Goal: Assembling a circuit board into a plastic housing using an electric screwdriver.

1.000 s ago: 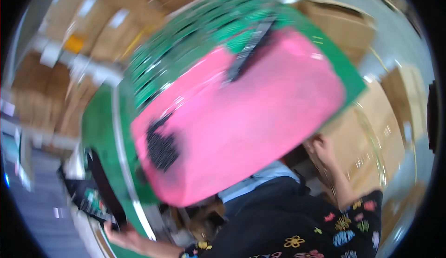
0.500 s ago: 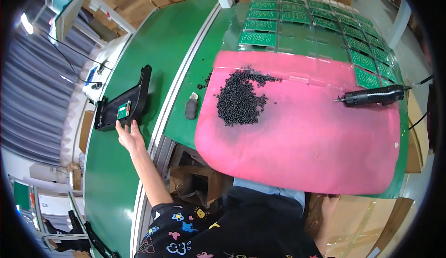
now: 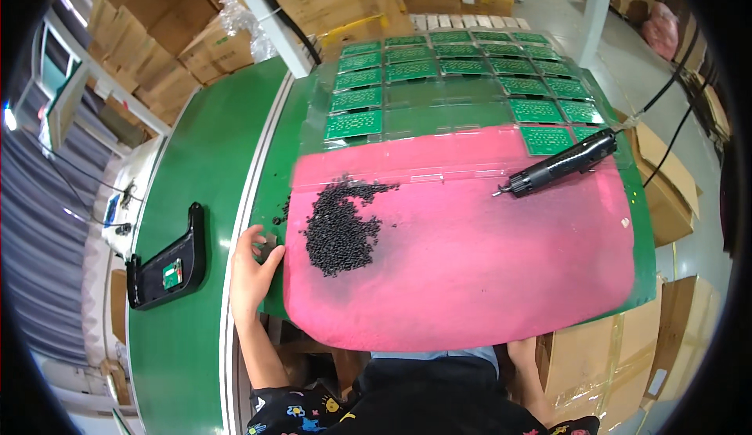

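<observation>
My left hand [image 3: 254,270] is at the left edge of the pink mat [image 3: 470,278], thumb and fingers apart in a loose curve. Between them is a small dark grey block-like object [image 3: 269,246], partly covered by the fingers; no firm grip on it shows. Beside it on the mat lies a pile of small black screw-like pieces [image 3: 338,235]. My right hand [image 3: 523,350] is low at the table's near edge, its fingers hidden. A black electric screwdriver [image 3: 558,165] rests on the mat's right side, tip pointing left.
Green circuit boards [image 3: 354,124] sit in clear plastic trays [image 3: 454,118] along the far side. On the green belt [image 3: 211,137] at left lies a black plastic housing [image 3: 192,259] holding a small green board [image 3: 172,274]. Cardboard boxes [image 3: 603,364] stand below right.
My left hand has left the black housing and come right to the grey object by the mat. The view has turned, shifting the scene left and down.
</observation>
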The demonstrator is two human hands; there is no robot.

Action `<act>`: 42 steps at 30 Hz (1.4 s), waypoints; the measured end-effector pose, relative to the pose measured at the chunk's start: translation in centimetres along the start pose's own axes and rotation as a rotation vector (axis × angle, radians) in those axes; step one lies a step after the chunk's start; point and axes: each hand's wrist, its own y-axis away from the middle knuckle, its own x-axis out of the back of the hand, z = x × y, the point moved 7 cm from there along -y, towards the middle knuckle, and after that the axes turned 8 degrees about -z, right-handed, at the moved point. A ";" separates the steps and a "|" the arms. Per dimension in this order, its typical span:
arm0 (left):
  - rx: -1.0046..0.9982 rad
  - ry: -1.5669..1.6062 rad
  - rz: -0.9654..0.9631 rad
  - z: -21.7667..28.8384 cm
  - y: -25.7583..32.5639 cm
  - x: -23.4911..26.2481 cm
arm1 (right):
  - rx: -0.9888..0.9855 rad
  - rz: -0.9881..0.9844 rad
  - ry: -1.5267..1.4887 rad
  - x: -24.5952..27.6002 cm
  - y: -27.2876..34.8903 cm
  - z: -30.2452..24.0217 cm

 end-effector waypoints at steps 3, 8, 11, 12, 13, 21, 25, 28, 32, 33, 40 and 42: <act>0.004 -0.029 -0.019 0.0 -0.7 -0.7 | -0.005 -0.023 -0.016 -0.2 0.2 0.4; -0.050 0.052 0.110 -0.7 0.0 0.0 | -0.100 0.008 -0.183 -0.3 0.6 1.0; -0.128 0.154 0.185 1.7 1.4 1.0 | -0.040 0.051 -0.154 -0.1 0.6 0.1; -0.155 0.251 0.190 3.6 2.5 1.4 | 0.015 0.051 -0.083 -0.2 0.2 -1.0; -0.183 0.349 0.192 5.5 3.6 1.7 | 0.007 0.057 -0.086 0.0 -0.1 -2.6; -0.837 0.711 -0.777 24.2 16.4 -12.2 | -0.075 -0.501 -0.708 -2.0 4.5 -12.1; -0.911 0.830 -0.966 27.1 22.1 -23.3 | 0.137 -0.262 -0.309 1.9 7.2 -13.0; -0.615 0.881 -1.221 28.3 25.0 -29.1 | -0.186 0.075 -0.593 4.0 11.3 -6.8; -0.748 0.781 -1.199 29.4 27.9 -33.9 | -0.387 0.147 -0.386 9.6 14.8 -3.1; -0.749 0.662 -1.277 29.6 28.5 -34.7 | -0.527 0.214 -0.349 11.6 15.6 -1.7; -0.979 0.174 -1.145 28.5 31.1 -40.7 | -0.577 0.531 0.493 27.3 14.4 3.7; -1.074 0.072 -1.109 27.5 31.6 -42.4 | -0.442 0.485 0.654 28.3 10.2 3.6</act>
